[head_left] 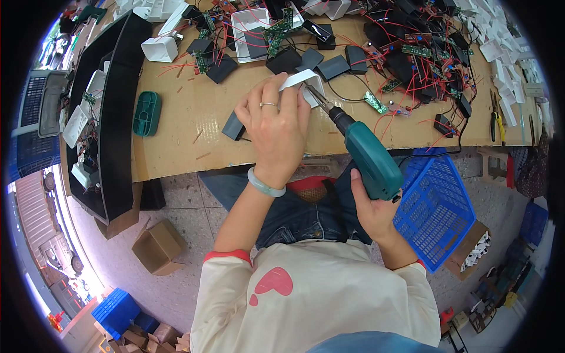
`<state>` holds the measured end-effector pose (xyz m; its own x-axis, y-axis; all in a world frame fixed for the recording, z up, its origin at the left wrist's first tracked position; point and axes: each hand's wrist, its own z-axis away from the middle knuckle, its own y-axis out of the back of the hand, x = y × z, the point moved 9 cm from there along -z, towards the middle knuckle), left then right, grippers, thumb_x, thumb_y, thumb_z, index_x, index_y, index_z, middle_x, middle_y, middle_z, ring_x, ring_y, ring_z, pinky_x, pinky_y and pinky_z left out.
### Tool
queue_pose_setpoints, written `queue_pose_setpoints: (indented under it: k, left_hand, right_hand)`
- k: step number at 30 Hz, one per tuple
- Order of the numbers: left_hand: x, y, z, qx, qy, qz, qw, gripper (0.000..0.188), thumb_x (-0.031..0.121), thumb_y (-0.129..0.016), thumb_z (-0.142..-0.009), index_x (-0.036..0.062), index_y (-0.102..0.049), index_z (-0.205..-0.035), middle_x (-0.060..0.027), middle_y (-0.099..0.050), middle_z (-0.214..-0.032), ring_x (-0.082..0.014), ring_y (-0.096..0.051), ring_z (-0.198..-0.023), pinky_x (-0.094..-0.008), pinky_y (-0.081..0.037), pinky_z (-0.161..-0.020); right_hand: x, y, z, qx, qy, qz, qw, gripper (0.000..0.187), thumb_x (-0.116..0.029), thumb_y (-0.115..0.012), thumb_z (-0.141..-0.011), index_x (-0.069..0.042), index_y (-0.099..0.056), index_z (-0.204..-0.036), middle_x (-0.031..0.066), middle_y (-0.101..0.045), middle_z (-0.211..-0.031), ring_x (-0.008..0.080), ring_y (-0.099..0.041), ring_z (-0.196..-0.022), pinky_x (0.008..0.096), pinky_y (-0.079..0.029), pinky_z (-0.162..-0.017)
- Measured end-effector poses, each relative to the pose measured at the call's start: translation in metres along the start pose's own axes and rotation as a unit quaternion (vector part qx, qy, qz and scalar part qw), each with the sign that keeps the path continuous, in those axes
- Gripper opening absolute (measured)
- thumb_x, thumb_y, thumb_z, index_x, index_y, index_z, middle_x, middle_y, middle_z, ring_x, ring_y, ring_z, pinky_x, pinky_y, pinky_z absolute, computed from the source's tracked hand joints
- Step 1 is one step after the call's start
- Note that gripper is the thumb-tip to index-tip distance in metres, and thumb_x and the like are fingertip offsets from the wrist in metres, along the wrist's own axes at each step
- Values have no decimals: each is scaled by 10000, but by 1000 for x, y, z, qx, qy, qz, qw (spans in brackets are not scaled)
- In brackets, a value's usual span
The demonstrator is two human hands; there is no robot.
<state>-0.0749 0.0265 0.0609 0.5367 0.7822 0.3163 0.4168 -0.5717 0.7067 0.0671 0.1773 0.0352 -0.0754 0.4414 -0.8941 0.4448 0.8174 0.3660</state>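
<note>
My left hand (pixel 275 123) is closed on a small white plastic casing (pixel 304 76), held above the cardboard-covered bench. A ring and a pale bangle show on this hand and wrist. My right hand (pixel 375 213) is wrapped round the handle of a green electric screwdriver (pixel 373 157). Its metal tip reaches into the casing; whether it touches a screw is too small to tell. Just left of my left hand lies a dark grey box-shaped part (pixel 233 126). A green divided tray (pixel 146 113) stands farther left.
Black boxes, red wires and green circuit boards (pixel 416 50) heap across the far bench. White casings (pixel 507 82) pile at right, near yellow-handled pliers (pixel 500 126). A long black bin (pixel 120 117) flanks the left. Below the bench sit a blue basket (pixel 438 203) and a cardboard box (pixel 158 247).
</note>
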Motion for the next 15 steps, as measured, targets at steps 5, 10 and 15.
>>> queue_pose_setpoints:
  k: [5, 10, 15]
  left_hand:
    - [-1, -1, 0, -2, 3, 9, 1000, 198, 90, -717, -809, 31, -695, -997, -83, -639, -1153, -281, -581, -1084, -447, -378, -941]
    - [0, 0, 0, 4, -1, 9, 1000, 189, 88, -717, -809, 25, -694, -986, -86, -643, -1144, -281, -585, -1080, -450, -378, -941]
    - [0, 1, 0, 3, -1, 8, 1000, 194, 87, -717, -809, 25, -696, -992, -85, -645, -1141, -278, -588, -1081, -448, -378, -941]
  right_hand:
    - [5, -3, 1, -31, -43, 2, 999, 224, -9, -724, -875, 26, -651, -1084, 123, -686, -1008, 179, -692, -794, 283, -540, -729]
    - [3, -2, 0, -25, -26, 9, 999, 230, -9, -720, -879, 18, -642, -1094, 118, -687, -992, 173, -692, -797, 281, -540, -733]
    - [1, -2, 0, -31, -39, -1, 999, 222, -2, -712, -885, 15, -647, -1097, 109, -685, -999, 167, -687, -798, 277, -537, -736]
